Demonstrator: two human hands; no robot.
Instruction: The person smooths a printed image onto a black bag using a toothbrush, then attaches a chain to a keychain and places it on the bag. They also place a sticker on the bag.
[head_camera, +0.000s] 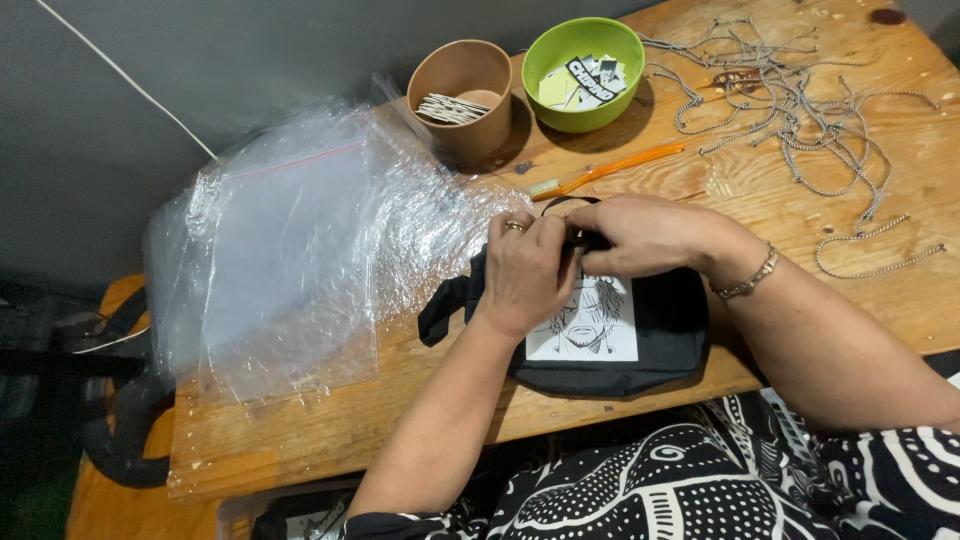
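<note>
A small black fabric bag (660, 330) with a white square drawing of a face on its front lies on the wooden table (300, 430), near the front edge. My left hand (525, 275), a ring on one finger, pinches the bag's top edge. My right hand (640, 235), with a bracelet on the wrist, grips the same top edge right beside it. Both hands' fingers meet over the bag's dark strap or pull, which they hide. A black strap (445, 310) hangs out to the bag's left.
A pile of clear plastic bags (290, 240) covers the table's left part. Behind the hands lie an orange toothbrush (610, 168), a brown cup of small white pieces (462, 95), a green bowl of tags (583, 70), and several metal ball chains (800, 110) at the right.
</note>
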